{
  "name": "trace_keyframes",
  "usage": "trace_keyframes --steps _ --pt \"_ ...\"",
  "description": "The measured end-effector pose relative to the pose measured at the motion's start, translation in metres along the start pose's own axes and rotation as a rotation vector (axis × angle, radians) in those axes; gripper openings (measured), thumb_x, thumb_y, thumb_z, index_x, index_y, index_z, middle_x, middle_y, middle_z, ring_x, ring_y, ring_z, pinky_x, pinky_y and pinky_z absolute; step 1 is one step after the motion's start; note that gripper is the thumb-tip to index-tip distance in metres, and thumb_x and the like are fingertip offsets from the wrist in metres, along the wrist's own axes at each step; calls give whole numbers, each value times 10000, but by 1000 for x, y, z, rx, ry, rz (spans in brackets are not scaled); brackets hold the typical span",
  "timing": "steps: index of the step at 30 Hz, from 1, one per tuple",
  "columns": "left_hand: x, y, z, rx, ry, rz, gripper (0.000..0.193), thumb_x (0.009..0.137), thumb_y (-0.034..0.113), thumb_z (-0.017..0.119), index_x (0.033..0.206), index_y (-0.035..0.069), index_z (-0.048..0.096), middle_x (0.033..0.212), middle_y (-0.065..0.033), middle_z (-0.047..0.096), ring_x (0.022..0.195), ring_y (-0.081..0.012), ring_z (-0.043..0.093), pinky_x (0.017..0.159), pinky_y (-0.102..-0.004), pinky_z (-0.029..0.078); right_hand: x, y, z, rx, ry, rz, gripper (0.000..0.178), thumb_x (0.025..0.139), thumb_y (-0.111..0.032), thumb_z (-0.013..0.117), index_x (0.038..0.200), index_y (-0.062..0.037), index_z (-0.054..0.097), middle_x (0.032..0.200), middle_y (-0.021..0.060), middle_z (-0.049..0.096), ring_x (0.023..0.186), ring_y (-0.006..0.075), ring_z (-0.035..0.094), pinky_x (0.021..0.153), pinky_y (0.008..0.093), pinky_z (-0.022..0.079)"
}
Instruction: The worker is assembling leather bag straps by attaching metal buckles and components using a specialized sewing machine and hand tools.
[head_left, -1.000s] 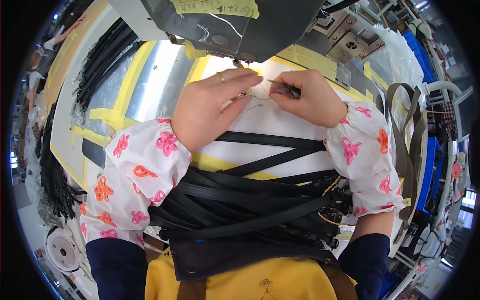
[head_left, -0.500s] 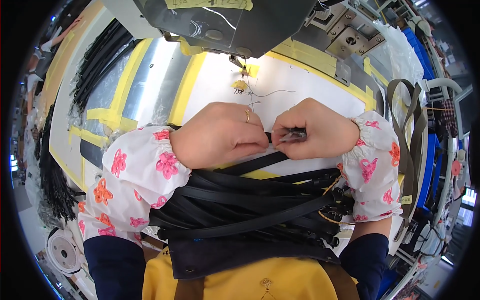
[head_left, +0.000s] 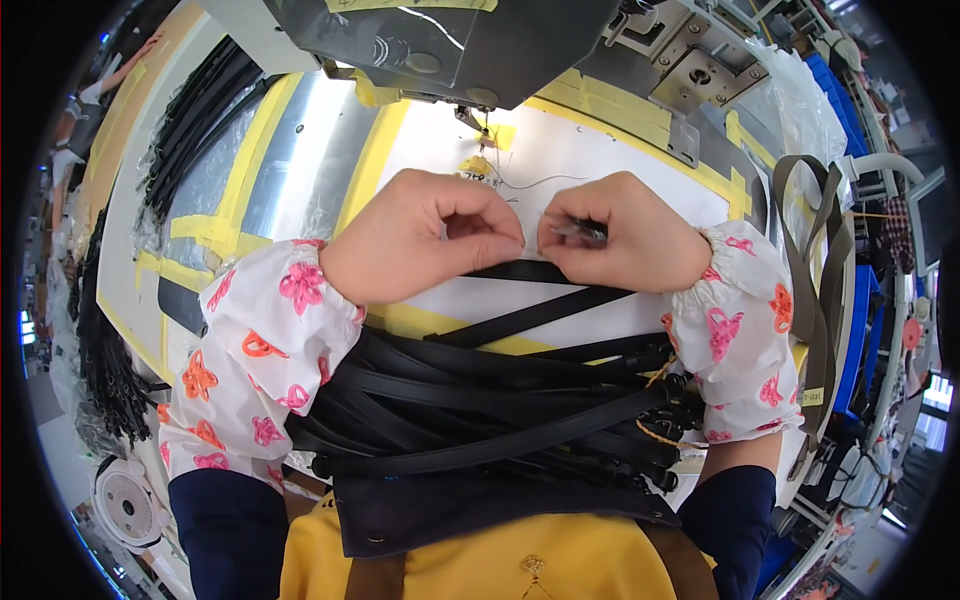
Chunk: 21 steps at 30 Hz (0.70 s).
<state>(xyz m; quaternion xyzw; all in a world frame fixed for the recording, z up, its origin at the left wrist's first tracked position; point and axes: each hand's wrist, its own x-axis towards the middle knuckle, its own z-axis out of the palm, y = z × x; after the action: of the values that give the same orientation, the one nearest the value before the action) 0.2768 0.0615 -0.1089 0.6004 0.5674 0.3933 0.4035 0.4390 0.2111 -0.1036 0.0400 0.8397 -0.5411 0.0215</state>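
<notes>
Left hand pinched, can't tell on what; right hand grips small tool. Tugging could snag loose thread.

White worktable, yellow tape, black straps

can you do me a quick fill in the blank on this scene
The sleeves show pink and orange flowers on ____ cloth.
The heaped straps are ____ in colour.
The tape edging the white sheet is ____.
The ____ hand curls around a partly hidden object.

Missing words: white; black; yellow; right.
</notes>
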Motion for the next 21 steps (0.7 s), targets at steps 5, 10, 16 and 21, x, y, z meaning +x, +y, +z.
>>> trace_keyframes --steps 5,10,16,21 --pt "13 -3 -7 -176 347 -263 105 826 114 635 874 22 619 696 41 546 608 -28 467 557 -163 374 11 16 5 -156 308 -50 199 749 -146 654 708 29 567 573 98 519 495 182 441 504 277 397" --pt "22 -13 -12 -182 640 -322 181 770 156 650 845 -8 627 701 6 588 592 -29 484 534 -166 388 12 14 -1 -159 301 168 177 799 -146 648 830 26 614 644 28 553 605 74 434 581 216 394" --pt "25 -19 -14 -60 680 -316 200 752 159 651 824 -27 629 682 -14 596 578 -45 506 526 -175 411 12 17 0 -174 282 158 187 804 -156 641 831 27 612 638 26 541 597 76 422 570 226 389" --pt "26 -19 -12 -39 693 -308 198 745 157 654 806 -30 631 677 -20 604 571 -48 517 523 -176 419 13 23 3 -190 335 76 230 802 -203 633 772 22 594 594 67 517 536 125 422 527 260 378"
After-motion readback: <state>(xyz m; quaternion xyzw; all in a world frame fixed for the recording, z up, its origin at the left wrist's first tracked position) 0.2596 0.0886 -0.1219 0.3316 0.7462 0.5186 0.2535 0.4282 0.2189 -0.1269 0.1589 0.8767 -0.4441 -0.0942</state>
